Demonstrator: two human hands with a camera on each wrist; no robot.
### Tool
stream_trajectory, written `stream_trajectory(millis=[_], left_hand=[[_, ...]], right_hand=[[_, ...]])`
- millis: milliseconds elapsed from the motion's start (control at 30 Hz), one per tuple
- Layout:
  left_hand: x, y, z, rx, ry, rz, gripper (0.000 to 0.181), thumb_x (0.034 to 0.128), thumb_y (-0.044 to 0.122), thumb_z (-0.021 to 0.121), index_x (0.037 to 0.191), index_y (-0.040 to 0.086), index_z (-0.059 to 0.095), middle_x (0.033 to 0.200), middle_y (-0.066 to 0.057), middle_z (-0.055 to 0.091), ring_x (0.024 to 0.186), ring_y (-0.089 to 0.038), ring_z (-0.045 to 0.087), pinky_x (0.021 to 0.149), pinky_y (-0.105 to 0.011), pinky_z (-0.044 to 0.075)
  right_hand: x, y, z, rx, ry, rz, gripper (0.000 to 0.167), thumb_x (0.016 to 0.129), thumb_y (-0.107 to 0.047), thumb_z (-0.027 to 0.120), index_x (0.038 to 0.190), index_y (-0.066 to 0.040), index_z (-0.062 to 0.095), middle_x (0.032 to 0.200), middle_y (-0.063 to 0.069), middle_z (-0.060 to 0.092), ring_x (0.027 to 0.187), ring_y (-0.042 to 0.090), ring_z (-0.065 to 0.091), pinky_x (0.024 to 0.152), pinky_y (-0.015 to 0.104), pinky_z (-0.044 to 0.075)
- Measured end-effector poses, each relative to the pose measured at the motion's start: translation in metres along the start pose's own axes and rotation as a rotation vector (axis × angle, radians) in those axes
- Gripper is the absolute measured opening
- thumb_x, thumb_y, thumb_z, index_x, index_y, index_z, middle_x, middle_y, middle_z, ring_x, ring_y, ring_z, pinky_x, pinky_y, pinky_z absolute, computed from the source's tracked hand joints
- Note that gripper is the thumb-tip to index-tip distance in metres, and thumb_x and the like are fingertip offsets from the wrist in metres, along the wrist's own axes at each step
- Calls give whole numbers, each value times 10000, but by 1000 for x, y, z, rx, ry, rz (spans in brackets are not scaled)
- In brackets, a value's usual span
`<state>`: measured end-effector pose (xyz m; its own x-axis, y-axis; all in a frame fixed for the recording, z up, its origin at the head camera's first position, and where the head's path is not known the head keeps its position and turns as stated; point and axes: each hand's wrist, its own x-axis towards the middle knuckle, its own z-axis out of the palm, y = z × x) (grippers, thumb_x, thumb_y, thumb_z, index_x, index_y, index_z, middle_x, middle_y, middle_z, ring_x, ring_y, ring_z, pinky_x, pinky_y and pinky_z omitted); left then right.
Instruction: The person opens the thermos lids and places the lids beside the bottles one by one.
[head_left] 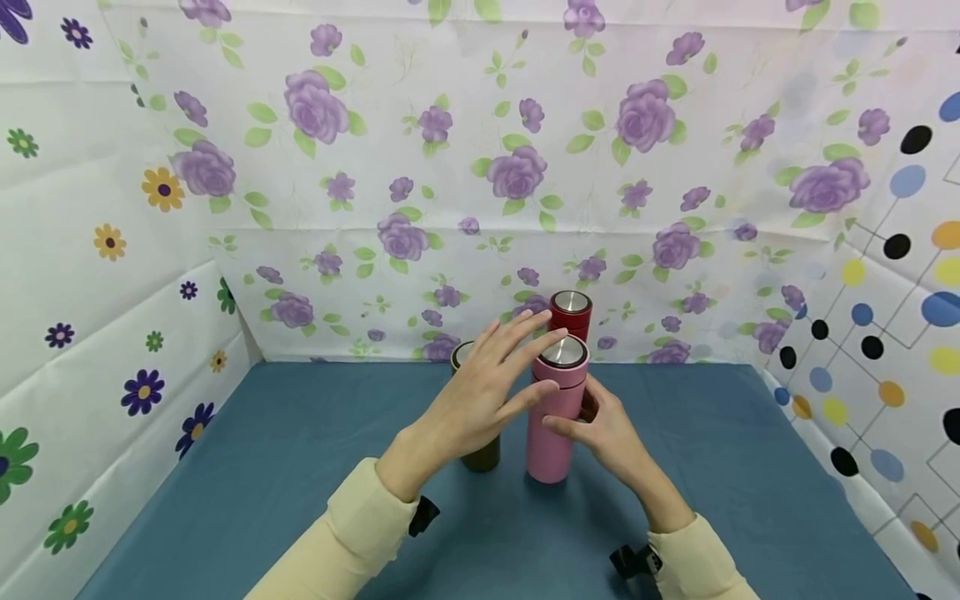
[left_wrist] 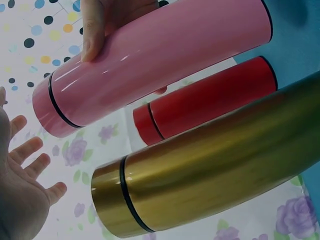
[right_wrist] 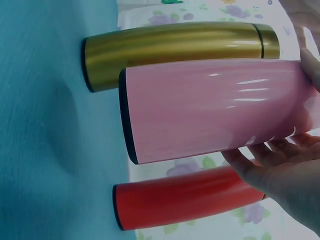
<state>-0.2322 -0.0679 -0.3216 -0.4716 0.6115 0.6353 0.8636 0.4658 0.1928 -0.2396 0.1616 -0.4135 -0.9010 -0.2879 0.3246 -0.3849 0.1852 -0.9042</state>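
Observation:
My right hand (head_left: 613, 437) grips a pink thermos bottle (head_left: 551, 442) around its upper body, thumb on the near side and fingers behind. The bottle stands roughly upright; whether its base touches the table I cannot tell. My left hand (head_left: 480, 387), fingers spread and extended, hovers beside the pink bottle's silver-topped lid (head_left: 564, 352). In the left wrist view this hand (left_wrist: 25, 185) is apart from the bottles. Partly hidden behind it is an olive-gold thermos bottle (head_left: 482, 457). Behind the pink bottle stands a red thermos bottle (head_left: 572, 320), its lower part covered.
A blue cloth (head_left: 300, 467) covers the table. Floral sheeting (head_left: 450, 192) hangs at the back, with patterned sheets at the left (head_left: 112, 292) and right (head_left: 885, 333). Black wrist cameras (head_left: 424, 515) sit by both sleeves.

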Motion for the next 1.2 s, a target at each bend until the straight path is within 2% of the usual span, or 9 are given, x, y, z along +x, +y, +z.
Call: stream_trajectory(millis=[200,400,567,800,1067,1200], left_hand=[[0,5,-3,-37,-2,4,638,1096,566,348,1617,199,393,1685,-44,306,1569,-210,246,1280,-527,124],[-1,10,-9,-77,5,11,634,1096,563,359,1614,199,399,1683,-30,312,1560,-196,266,1278,-525,138],[0,13,-14,-97,6,26,625,1098,547,379,1615,195,397,1682,-20,315,1567,-195,247,1280,-513,140],[3,15,-22,-106,43,33,619,1093,540,399,1600,186,422,1668,-22,346,1574,-217,228,1265,-516,205],[4,17,-27,-132,51,37,614,1094,537,400,1593,180,432,1674,-8,334,1573,-228,231,1256,-515,233],[6,19,-28,-185,77,63,587,1090,501,448,1567,160,467,1652,-30,375,1558,-229,273,1247,-496,268]], right_hand=[[-3,-9,3,16,-22,-12,622,947,-229,786,1503,-214,508,1363,35,630,1155,271,663,933,384,579],[-9,-21,6,32,-40,-22,643,941,-233,788,1516,-236,501,1397,21,612,1195,274,643,974,457,558],[-10,-25,6,67,-47,-13,616,946,-233,773,1502,-230,509,1378,42,620,1183,294,643,949,428,568],[-4,-34,8,108,-64,-16,614,953,-248,765,1510,-260,507,1375,52,621,1180,305,647,936,432,575],[-4,-47,9,128,-139,-48,634,958,-213,754,1534,-260,494,1422,58,599,1214,308,632,949,439,573],[-4,-50,6,136,-154,-65,628,956,-196,750,1529,-254,499,1419,63,598,1220,318,626,947,437,575]])
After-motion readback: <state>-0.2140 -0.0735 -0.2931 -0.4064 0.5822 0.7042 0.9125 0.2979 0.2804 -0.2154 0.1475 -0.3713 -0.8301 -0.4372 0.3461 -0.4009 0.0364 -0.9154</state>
